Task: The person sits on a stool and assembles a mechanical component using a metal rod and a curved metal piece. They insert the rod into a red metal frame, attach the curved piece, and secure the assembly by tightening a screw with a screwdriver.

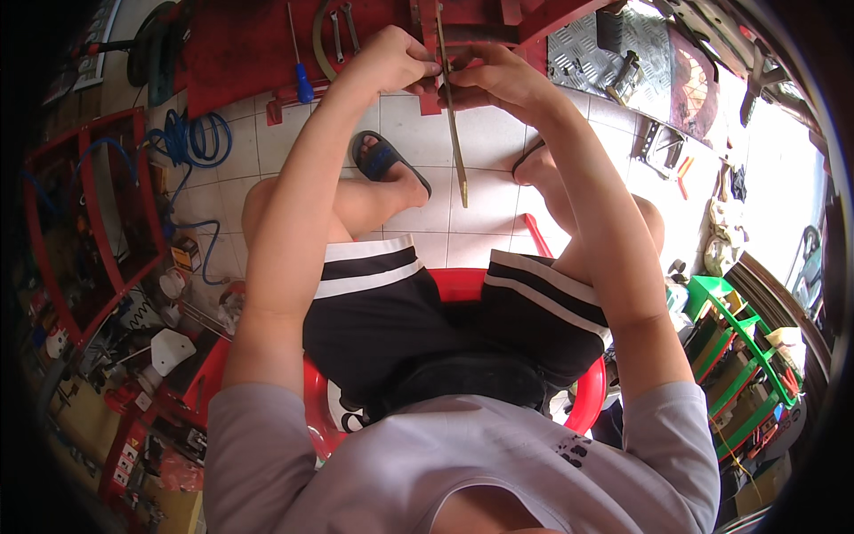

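Both my hands are at a red metal frame (431, 100) at the top middle. A long, thin metal strip (459, 160), gold-coloured at its near end, runs from the frame toward me; I cannot tell if it is a chain. My left hand (391, 64) is on its left side with thumb and fingers pinched together, and what lies between them is hidden. On the other side, my right hand (500, 84) has its fingers bent round the strip, gripping it. Left of my hands, a blue-handled screwdriver (303, 83) and two wrenches (337, 37) lie on a red surface (233, 55).
A coiled blue hose (206, 142) and a red metal rack (89, 222) are at the left. A checker-plate panel (574, 67) lies at the upper right. Green trays (725, 343) stand at the right. I sit on a red seat (463, 283) above a tiled floor (391, 218).
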`<state>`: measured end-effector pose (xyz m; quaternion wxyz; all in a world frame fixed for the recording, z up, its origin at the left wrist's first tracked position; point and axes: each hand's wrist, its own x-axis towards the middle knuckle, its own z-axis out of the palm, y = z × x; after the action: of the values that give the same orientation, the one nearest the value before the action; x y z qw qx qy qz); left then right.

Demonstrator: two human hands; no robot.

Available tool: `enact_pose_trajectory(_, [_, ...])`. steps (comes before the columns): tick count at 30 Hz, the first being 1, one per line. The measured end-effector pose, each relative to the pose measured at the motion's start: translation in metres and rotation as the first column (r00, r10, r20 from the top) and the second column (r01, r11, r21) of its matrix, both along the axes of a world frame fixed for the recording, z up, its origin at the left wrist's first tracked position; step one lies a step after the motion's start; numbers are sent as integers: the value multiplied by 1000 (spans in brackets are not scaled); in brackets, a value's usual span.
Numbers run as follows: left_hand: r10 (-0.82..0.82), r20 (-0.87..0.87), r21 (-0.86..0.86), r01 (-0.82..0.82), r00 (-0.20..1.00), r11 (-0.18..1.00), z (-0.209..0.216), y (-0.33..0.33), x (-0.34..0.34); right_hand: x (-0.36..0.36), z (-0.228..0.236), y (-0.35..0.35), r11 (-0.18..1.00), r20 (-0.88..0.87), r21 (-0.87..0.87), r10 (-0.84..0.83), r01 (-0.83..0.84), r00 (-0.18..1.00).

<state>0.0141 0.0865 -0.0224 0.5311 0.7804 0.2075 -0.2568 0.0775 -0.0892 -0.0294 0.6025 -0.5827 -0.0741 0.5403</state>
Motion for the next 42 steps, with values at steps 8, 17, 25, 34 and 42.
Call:
enact_pose_trajectory(8, [-26, 6, 50, 26, 1000, 998, 1, 0, 1, 3, 0, 0, 997, 91, -34, 79, -76, 993])
enact_pose_trajectory(17, [-19, -15, 62, 20, 1000, 998, -3, -3, 1, 4, -5, 0, 995, 113, -89, 59, -49, 992])
enact_pose_trajectory(25, [-46, -46, 78, 50, 998, 996, -5, 0, 1, 3, -6, 1, 993, 151, -102, 81, -66, 985])
enact_pose_trajectory(34, [-15, -52, 28, 17, 999, 999, 8, -3, 0, 3, -2, 0, 990, 175, -121, 96, -75, 980])
enact_pose_trajectory(42, [-18, -21, 5, 18, 1000, 1000, -5, 0, 0, 3, 1, 2, 984, 201, -163, 101, -68, 974])
